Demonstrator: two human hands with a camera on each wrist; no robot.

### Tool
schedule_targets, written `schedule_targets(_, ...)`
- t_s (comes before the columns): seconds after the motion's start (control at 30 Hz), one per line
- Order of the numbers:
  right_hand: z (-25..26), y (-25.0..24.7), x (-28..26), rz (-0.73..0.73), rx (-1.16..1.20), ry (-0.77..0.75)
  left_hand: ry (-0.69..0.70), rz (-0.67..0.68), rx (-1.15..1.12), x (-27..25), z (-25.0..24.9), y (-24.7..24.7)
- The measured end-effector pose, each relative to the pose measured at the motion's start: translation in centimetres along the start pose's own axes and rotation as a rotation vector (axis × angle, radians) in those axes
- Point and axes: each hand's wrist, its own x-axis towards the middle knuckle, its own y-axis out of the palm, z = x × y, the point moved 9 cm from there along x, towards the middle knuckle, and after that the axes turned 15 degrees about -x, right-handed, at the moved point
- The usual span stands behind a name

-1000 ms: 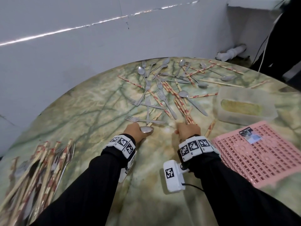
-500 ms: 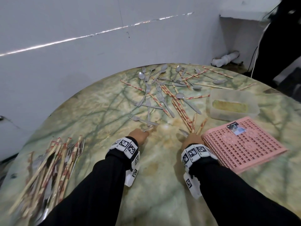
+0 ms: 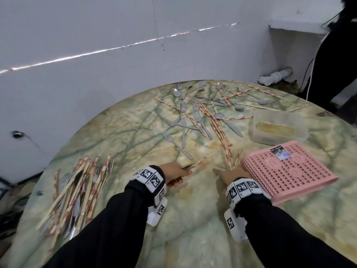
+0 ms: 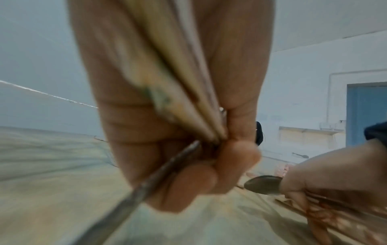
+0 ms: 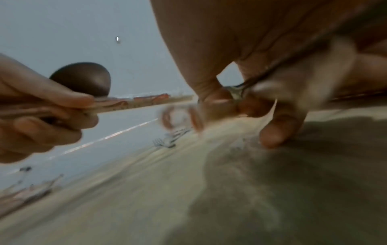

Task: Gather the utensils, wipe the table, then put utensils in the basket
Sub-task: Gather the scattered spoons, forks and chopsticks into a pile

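Note:
My left hand (image 3: 176,174) grips a metal spoon (image 5: 83,79) and red-patterned chopsticks (image 3: 200,163) just above the green marble table (image 3: 125,132). In the left wrist view its fingers (image 4: 188,179) curl round the bundle. My right hand (image 3: 230,175) sits beside the pink basket (image 3: 289,171) and grips another spoon (image 4: 263,184) with chopsticks (image 3: 234,161); the right wrist view shows them blurred. Scattered forks, spoons and chopsticks (image 3: 202,113) cover the far side. A gathered pile of utensils (image 3: 77,190) lies at the near left.
A clear plastic tub (image 3: 278,128) with something yellow inside stands behind the basket, which lies bottom up. A white wall runs close behind the table. A person in black (image 3: 332,64) stands at the far right.
Both hands have pulled back from the scattered utensils toward me, each carrying a spoon and chopsticks. The right hand now sits beside the basket's near corner.

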Motion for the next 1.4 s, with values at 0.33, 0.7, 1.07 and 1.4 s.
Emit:
schedule_targets(0.33,-0.2,-0.6,1.8,-0.054,0.308,0.04,0.28,-0.289,-0.459,-0.5,-1.4,-3.2)
schedule_targets(0.7,5.8,-3.9,4.6,-0.14,0.291,-0.056,0.219,-0.638,-0.396,2.8,-1.3,-6.3)
schedule_targets(1.07,9.4,-3.0,9.5,-0.16,-0.018,-0.159,0.176,-0.597,-0.002,8.5,-3.1,-5.8)
schedule_targets(1.4,9.2,-3.5,8.0,-0.189,-0.149,-0.178,0.218,-0.618,0.181,8.7,-3.2,-5.0)
